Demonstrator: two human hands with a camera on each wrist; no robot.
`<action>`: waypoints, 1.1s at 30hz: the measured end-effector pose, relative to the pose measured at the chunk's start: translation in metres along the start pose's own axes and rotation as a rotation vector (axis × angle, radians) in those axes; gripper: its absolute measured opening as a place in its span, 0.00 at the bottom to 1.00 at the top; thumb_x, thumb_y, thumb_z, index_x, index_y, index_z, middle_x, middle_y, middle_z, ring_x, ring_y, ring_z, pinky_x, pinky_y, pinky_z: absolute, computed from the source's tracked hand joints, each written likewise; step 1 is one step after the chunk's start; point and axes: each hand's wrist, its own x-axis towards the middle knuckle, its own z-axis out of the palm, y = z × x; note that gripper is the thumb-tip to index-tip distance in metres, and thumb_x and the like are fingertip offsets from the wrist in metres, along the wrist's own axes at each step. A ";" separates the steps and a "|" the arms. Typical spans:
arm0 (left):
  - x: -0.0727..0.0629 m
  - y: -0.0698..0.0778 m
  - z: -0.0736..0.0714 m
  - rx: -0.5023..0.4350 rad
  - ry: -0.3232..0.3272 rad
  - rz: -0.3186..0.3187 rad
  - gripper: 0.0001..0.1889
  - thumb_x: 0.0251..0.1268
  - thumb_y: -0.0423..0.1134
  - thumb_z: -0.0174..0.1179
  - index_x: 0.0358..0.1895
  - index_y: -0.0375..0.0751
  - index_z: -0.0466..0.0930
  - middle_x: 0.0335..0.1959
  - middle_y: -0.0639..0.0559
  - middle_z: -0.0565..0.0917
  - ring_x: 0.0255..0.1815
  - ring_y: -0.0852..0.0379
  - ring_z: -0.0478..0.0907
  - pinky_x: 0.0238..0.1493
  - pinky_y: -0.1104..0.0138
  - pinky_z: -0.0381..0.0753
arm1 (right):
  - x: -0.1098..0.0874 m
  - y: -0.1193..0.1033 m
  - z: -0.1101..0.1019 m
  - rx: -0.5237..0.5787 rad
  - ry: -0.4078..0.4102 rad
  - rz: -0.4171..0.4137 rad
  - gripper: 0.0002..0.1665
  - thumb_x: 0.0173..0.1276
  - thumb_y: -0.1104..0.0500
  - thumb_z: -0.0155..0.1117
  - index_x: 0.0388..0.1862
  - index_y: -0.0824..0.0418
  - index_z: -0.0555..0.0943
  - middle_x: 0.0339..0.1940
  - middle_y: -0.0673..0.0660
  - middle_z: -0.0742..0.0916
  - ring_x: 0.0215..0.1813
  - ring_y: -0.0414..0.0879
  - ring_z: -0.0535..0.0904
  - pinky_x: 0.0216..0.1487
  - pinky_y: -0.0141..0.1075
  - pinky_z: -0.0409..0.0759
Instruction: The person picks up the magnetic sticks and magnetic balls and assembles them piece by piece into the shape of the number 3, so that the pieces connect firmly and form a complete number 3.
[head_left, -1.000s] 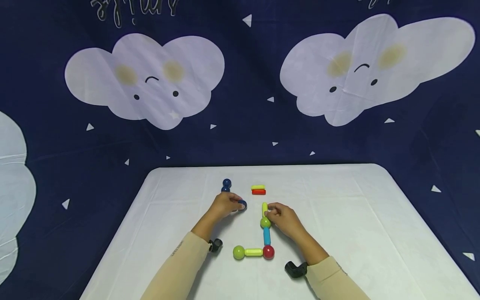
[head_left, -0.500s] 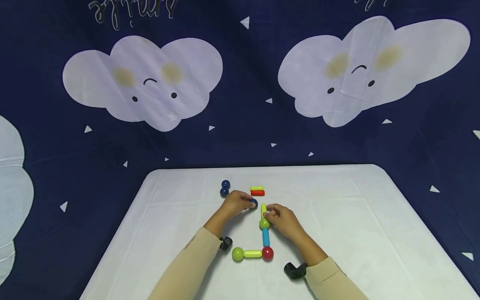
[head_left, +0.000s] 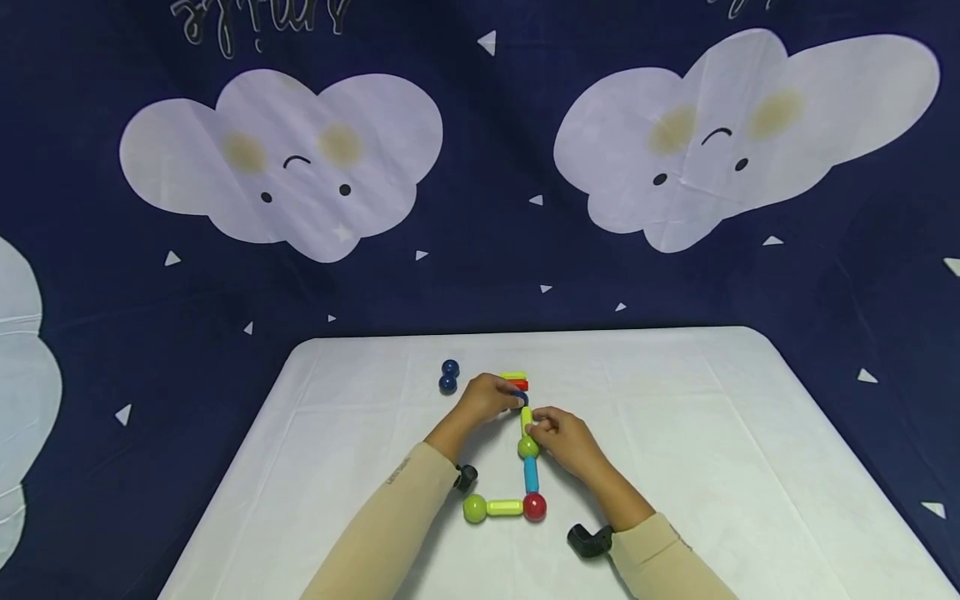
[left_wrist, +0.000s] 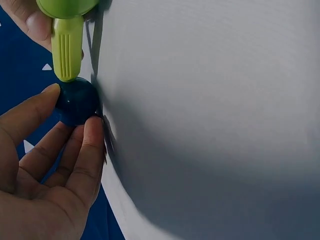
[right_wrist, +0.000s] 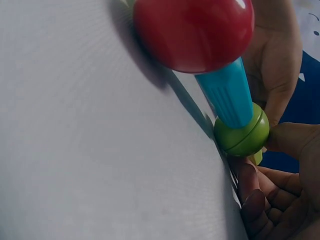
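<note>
My left hand pinches a dark blue ball between thumb and fingers. In the left wrist view the ball touches the end of a yellow-green rod. My right hand pinches that rod beside a green ball. From the green ball a light blue rod runs to a red ball. A second yellow-green rod joins the red ball to another green ball on its left, making an L shape on the table.
Two dark blue balls lie touching at the back left. Behind my left hand are a red rod and a yellow rod, side by side and partly covered. The white table ends at a navy cloud-printed backdrop.
My left hand has carried the blue ball rightward to the far end of the yellow-green rod. Two blue balls behind it came into full view. My right hand has kept its grip on the rod.
</note>
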 end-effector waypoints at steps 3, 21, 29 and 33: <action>0.000 0.002 0.002 0.003 -0.003 0.006 0.14 0.61 0.40 0.72 0.49 0.40 0.88 0.44 0.47 0.88 0.36 0.57 0.80 0.37 0.68 0.78 | 0.000 -0.001 -0.001 0.006 -0.007 -0.008 0.23 0.70 0.53 0.66 0.59 0.63 0.82 0.33 0.50 0.87 0.34 0.41 0.78 0.38 0.34 0.76; 0.004 0.000 0.006 -0.059 -0.024 -0.009 0.16 0.61 0.40 0.72 0.52 0.41 0.87 0.48 0.46 0.87 0.41 0.57 0.83 0.44 0.67 0.84 | 0.001 0.000 -0.001 0.001 -0.001 -0.020 0.22 0.69 0.54 0.67 0.58 0.63 0.82 0.33 0.50 0.87 0.33 0.40 0.79 0.37 0.33 0.77; 0.004 -0.001 0.008 -0.049 -0.020 -0.001 0.17 0.61 0.40 0.72 0.53 0.43 0.87 0.48 0.47 0.86 0.41 0.58 0.83 0.44 0.67 0.84 | 0.001 0.000 -0.001 0.014 0.001 -0.016 0.21 0.68 0.54 0.68 0.56 0.62 0.83 0.33 0.50 0.87 0.34 0.40 0.79 0.36 0.33 0.77; 0.004 -0.001 0.009 -0.024 -0.017 0.004 0.18 0.62 0.41 0.72 0.54 0.44 0.87 0.49 0.48 0.86 0.42 0.58 0.81 0.44 0.66 0.83 | 0.000 0.000 -0.002 0.017 0.000 -0.014 0.21 0.69 0.54 0.68 0.56 0.62 0.83 0.33 0.50 0.87 0.34 0.40 0.79 0.36 0.33 0.77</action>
